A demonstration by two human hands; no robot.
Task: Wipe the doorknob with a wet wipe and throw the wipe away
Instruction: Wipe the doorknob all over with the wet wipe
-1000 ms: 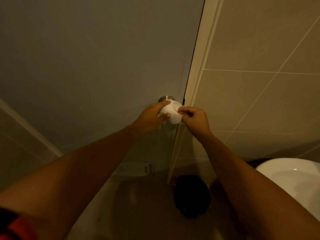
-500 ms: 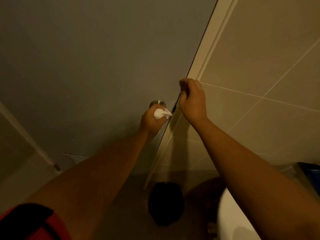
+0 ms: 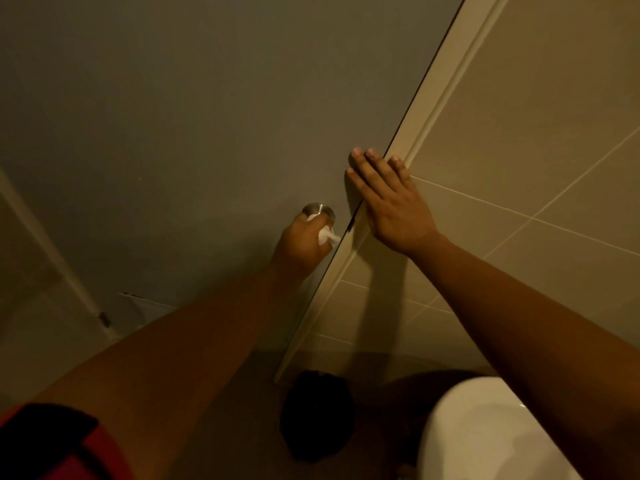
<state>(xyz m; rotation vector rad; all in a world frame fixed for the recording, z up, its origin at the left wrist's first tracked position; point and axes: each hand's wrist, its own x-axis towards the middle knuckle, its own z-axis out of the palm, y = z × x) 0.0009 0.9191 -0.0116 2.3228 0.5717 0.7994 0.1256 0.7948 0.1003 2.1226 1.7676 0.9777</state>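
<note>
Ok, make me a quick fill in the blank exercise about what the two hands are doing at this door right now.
1. The wet wipe is bunched in the ____ hand.
2. That hand presses the wipe against the metal ____ on the door.
3. The right hand lies ____, fingers spread, across the door edge and frame.
4. The dark bin stands on the ____ below the frame.

Missing words: left; doorknob; flat; floor

Doorknob (image 3: pixel 318 210) on door (image 3: pixel 207 133), frame (image 3: pixel 426 126) right of doorknob, bin (image 3: pixel 317 415) on floor below, toilet (image 3: pixel 485 434) right of bin
</note>
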